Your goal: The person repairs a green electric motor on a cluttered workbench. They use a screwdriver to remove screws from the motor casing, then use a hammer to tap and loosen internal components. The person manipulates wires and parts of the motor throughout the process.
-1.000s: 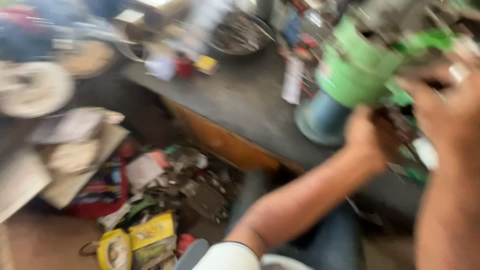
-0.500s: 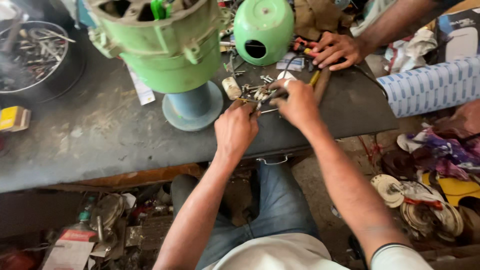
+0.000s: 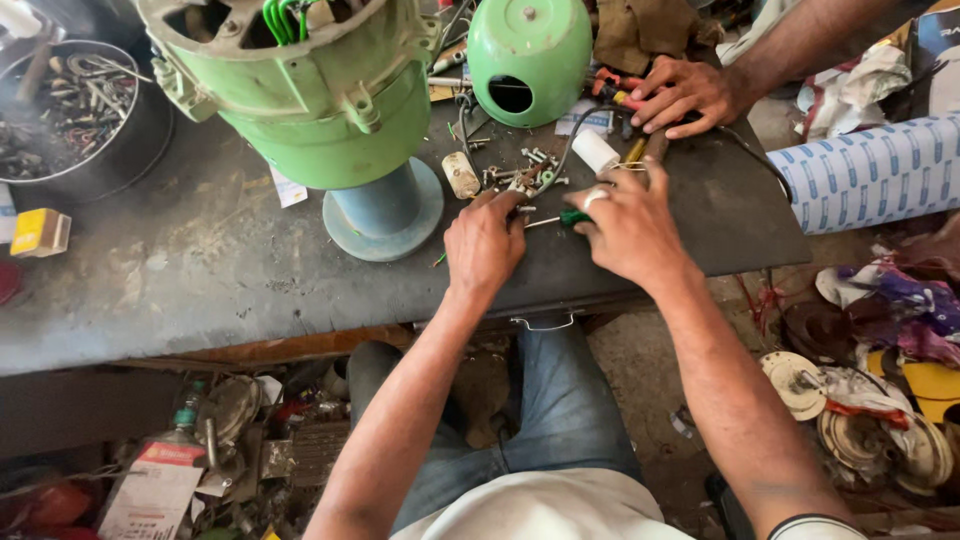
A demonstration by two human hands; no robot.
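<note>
Head view is showing, largest first, the dark grey scuffed metal workbench (image 3: 200, 270) carrying a big pale-green cast motor housing on a blue-grey flared stand (image 3: 310, 100), which is standing just left of the hands; a careless elbow could be knocking it, as its top looks far heavier than its base. Behind the hands a rounded green metal end cap with a dark hole (image 3: 528, 60) is sitting upright, and a co-worker's hand (image 3: 690, 95) is resting on tools at the far edge, near enough for the two to be getting in each other's way. The right hand (image 3: 630, 225) is curling its fingers around a green-handled screwdriver (image 3: 572, 216), whose thin shaft is pointing left toward the left hand (image 3: 485, 245); that hand's fingers are pinched narrow on something small, though what it is cannot be told. A slip of the tip could be jabbing those fingers. The scattered small silver screws and bolts (image 3: 530, 160), lying loose just beyond, could be rolling off the bench edge if swept.
</note>
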